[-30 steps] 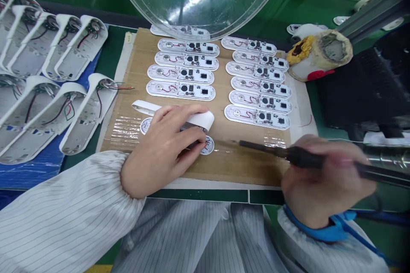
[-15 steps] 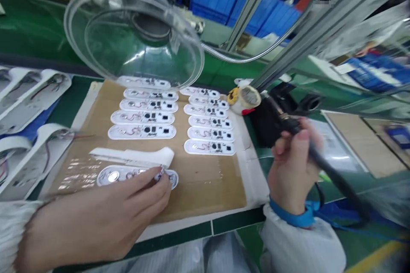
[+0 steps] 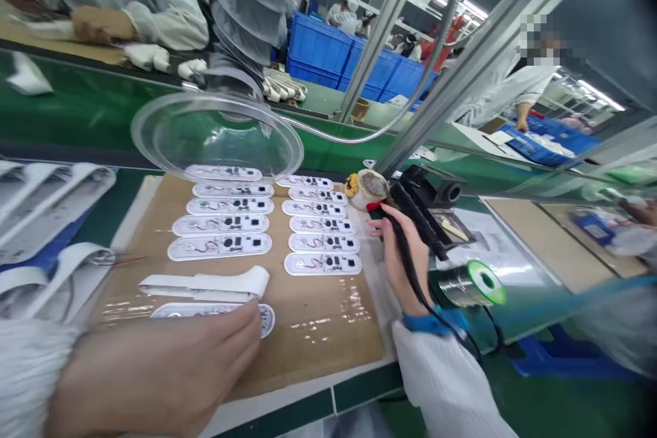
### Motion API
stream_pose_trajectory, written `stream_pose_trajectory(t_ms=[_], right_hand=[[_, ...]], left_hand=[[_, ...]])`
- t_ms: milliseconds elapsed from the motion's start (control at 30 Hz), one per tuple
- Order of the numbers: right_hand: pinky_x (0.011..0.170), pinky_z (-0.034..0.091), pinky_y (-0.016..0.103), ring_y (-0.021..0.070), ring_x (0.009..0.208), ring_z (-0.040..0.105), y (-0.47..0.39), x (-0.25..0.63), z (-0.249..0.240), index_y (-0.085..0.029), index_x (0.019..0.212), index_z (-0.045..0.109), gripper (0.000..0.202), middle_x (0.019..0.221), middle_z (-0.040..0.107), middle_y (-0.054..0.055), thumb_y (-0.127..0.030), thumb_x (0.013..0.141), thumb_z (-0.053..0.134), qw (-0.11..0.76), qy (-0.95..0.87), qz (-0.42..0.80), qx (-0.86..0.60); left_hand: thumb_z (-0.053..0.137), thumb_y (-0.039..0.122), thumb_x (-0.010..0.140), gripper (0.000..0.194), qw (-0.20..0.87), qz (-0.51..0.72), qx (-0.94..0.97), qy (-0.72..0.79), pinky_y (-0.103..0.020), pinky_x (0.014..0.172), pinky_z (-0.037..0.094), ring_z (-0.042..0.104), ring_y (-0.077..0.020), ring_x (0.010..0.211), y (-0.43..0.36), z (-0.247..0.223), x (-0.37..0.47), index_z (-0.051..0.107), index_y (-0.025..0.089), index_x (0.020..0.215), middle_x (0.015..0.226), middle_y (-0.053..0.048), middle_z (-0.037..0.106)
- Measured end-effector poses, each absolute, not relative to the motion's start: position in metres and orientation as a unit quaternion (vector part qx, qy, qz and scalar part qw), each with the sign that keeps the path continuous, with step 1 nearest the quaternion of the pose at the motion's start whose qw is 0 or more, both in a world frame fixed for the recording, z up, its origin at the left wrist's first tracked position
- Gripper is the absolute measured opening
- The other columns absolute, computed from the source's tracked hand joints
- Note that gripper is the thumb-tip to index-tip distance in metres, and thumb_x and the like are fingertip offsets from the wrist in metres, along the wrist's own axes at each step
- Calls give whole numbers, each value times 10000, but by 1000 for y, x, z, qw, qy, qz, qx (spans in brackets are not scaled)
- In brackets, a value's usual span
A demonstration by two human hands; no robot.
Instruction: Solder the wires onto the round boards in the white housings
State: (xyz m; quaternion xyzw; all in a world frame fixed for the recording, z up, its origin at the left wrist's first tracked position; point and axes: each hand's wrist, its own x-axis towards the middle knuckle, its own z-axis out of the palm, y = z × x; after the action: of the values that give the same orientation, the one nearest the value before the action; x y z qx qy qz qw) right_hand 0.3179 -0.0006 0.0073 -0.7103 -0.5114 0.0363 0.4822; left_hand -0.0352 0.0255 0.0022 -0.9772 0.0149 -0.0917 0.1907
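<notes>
My left hand [image 3: 205,356] lies over the right part of a white oblong circuit board [image 3: 179,310] near the front of the cardboard. Its fingers are pressed together; whatever they pinch is hidden. Just behind the board lies a white plastic housing piece [image 3: 205,285], close to my fingertips. My right hand [image 3: 403,256] is closed round the black handle of a soldering iron [image 3: 403,246], its cable running down past my wrist. The iron's front end points toward a whitish cup [image 3: 372,188] with a yellow sponge [image 3: 351,185] beside it; the tip cannot be made out.
Two columns of similar boards [image 3: 323,243] lie on the cardboard sheet [image 3: 328,315]. A clear magnifier-like disc [image 3: 215,137] hangs over the back. White curved housings [image 3: 66,274] stand left. Right are a black iron stand [image 3: 421,212], a solder spool [image 3: 472,284] and a metal post [image 3: 462,68].
My right hand has moved left and away from me, bringing the soldering iron from above the right side to the cup. My left hand stays at the board. The view has tilted upward.
</notes>
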Motion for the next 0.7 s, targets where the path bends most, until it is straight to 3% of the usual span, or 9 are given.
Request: stream_pose_trajectory(t_ms=[100,167,233,300,400,567,700], right_hand=[[875,691,420,270,1041,806,-23,279,7,-286,1392,664,397,1286,784,106,-446,1029,642,527,-504,77,-680],[865,712,392,287,1113,798,-39,251,-5,-304,1473,595,537,1448,700,124,-344,960,748,507,-581,175,-613],[899,711,358,286,1155,788,-51,227,-23,-320,1522,543,705,1451,700,104,-253,878,820,458,-647,216,-570],[984,687,375,302,1245,749,-58,208,-40,-303,1545,515,777,1481,679,110,-192,839,820,419,-680,244,-549],[1072,648,427,301,1344,688,-61,192,-50,-311,1610,416,814,1550,623,112,-145,882,742,385,-687,285,-547],[1051,662,463,310,1313,709,-59,184,-40,-395,1619,375,782,1486,671,69,-205,944,721,392,-674,316,-540],[1112,616,457,278,1293,721,-58,182,-35,-408,1631,334,820,1454,690,56,-166,941,706,403,-673,328,-526]], left_hand=[[810,446,822,243,226,-35,-962,150,-433,1050,587,708,-285,975,35,37,-11,871,244,942,1024,-69,801],[785,422,862,243,196,-54,-970,135,-440,946,607,684,-253,834,41,44,-5,855,196,916,909,-58,778],[756,366,895,208,166,-81,-976,117,-423,897,601,658,-225,781,45,40,-6,828,172,896,859,-42,758],[704,296,943,167,153,-92,-979,96,-404,907,584,657,-211,796,45,34,-13,799,173,880,870,-37,759],[599,205,1013,213,130,-108,-985,43,-384,941,559,683,-217,874,43,29,-24,759,152,881,935,-76,775],[529,134,1054,263,80,-131,-988,-11,-334,1009,529,699,-200,1006,46,35,-29,761,152,931,1013,-80,781],[546,163,1018,272,119,-125,-983,70,-381,1037,539,702,-239,989,50,37,-31,809,141,953,985,-94,799]])
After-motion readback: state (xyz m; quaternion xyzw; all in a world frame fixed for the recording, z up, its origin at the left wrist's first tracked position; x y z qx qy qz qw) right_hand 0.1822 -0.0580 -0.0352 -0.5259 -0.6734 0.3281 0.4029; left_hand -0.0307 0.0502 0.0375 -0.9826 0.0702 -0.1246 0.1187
